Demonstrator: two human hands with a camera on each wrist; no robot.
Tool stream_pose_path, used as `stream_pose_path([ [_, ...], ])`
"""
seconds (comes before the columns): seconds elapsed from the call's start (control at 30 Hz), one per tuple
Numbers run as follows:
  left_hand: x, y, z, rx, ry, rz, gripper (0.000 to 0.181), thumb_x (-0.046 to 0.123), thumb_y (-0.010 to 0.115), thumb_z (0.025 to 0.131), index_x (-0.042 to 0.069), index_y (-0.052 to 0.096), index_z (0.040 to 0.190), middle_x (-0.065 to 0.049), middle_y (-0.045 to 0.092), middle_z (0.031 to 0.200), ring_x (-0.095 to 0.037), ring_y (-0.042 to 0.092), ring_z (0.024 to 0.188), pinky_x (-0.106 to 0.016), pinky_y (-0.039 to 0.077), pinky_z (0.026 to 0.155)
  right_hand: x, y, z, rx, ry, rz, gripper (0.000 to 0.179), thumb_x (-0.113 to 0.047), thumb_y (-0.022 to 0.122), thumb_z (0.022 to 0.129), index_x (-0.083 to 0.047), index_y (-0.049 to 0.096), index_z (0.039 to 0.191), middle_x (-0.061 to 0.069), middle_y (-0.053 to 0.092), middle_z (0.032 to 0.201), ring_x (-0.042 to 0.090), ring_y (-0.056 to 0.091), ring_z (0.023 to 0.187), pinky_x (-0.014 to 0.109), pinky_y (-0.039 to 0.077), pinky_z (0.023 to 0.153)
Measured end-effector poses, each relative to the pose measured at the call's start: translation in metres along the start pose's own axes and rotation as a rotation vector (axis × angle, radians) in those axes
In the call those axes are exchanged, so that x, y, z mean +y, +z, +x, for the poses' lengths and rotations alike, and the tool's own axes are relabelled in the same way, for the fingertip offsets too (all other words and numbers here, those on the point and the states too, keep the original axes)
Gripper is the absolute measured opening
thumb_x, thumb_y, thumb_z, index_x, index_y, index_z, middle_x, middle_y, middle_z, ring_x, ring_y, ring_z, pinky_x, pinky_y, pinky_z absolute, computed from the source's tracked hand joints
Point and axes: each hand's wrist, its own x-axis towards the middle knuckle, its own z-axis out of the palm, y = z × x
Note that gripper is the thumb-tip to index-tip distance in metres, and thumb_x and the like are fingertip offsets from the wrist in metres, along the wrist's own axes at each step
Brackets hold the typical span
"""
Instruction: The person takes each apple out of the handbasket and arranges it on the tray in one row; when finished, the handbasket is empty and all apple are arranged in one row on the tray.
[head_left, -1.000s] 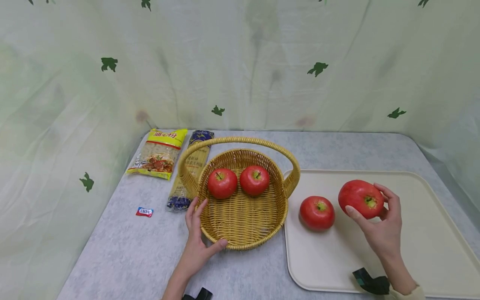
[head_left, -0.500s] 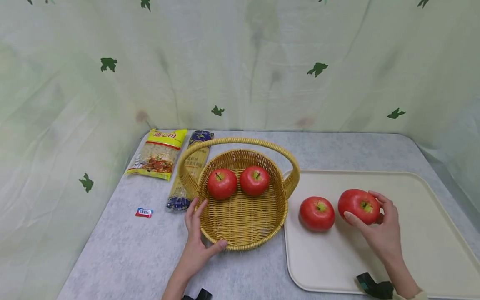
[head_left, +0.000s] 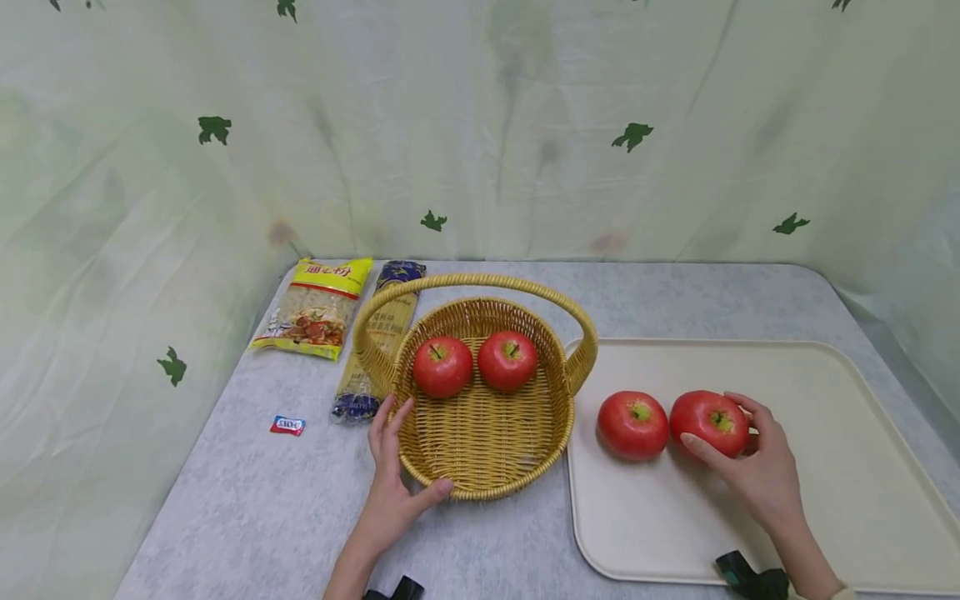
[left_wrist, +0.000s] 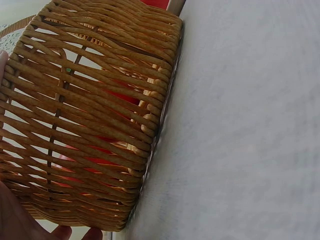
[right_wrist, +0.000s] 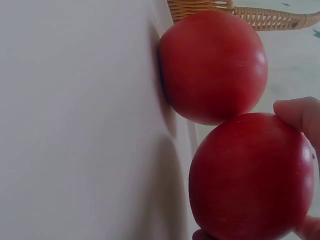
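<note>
A round wicker basket (head_left: pixel 480 450) with a tall handle stands on the table, holding a red apple (head_left: pixel 443 367) on its left and another apple (head_left: pixel 507 361) beside it. My left hand (head_left: pixel 393 487) holds the basket's near-left side, thumb on the front rim. My right hand (head_left: pixel 761 467) grips a red apple (right_wrist: pixel 250 177) from its right side, thumb in front. In the right wrist view, a gap and a shadow show between this apple and the cream tray (head_left: pixel 840 500). Close to its left, a further apple (head_left: pixel 632 425) sits on the tray.
Left of the basket lie a yellow food packet (head_left: pixel 315 308) and a long pack of noodles (head_left: pixel 382 333), the latter partly behind the basket. A small red-and-blue wrapped sweet (head_left: pixel 288 426) is on the left of the table. A pale leaf-patterned curtain (head_left: pixel 480 125) hangs behind.
My right hand has lowered the apple and moved it slightly left, close beside the apple on the tray. The left hand and basket have stayed in place.
</note>
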Motion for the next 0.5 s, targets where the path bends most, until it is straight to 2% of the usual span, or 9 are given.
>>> stream_pose_path([
  [0.07,-0.004,0.0,0.0,-0.001,0.0,-0.002,0.1,0.005,0.078,0.072,0.016,0.018,0.151,-0.011,-0.008,0.153,-0.036,-0.008,0.136,-0.075,0.006,0.094,0.001,0.0,0.0,0.001,-0.001,0.002,0.079,-0.028,0.081,0.075,-0.008,0.039,0.139,0.018,0.045,0.124,0.026,0.041,0.1,0.013,0.04,0.059],
  [0.3,-0.034,-0.001,0.0,0.001,-0.004,0.026,0.106,0.005,0.08,0.069,0.018,0.016,0.152,0.004,-0.009,0.153,-0.029,-0.008,0.138,-0.074,0.008,0.096,0.004,0.002,-0.001,-0.018,0.004,-0.015,0.081,-0.029,0.081,0.075,-0.006,0.038,0.14,0.019,0.045,0.123,0.03,0.042,0.102,0.014,0.041,0.059],
  [0.4,-0.033,-0.001,0.0,0.004,0.003,0.028,0.105,0.006,0.08,0.069,0.017,0.016,0.152,0.003,-0.009,0.153,-0.031,-0.008,0.138,-0.074,0.008,0.095,0.005,0.002,0.0,-0.029,-0.002,-0.017,0.08,-0.03,0.08,0.076,-0.006,0.038,0.139,0.02,0.046,0.123,0.031,0.043,0.102,0.015,0.041,0.059],
  [0.5,-0.02,-0.001,0.001,0.005,0.02,0.018,0.102,0.008,0.079,0.07,0.01,0.018,0.151,-0.006,-0.008,0.153,-0.035,-0.007,0.137,-0.075,0.006,0.094,0.005,0.001,0.001,-0.049,-0.011,-0.029,0.08,-0.033,0.079,0.077,-0.005,0.038,0.139,0.02,0.046,0.123,0.031,0.043,0.103,0.017,0.043,0.059],
])
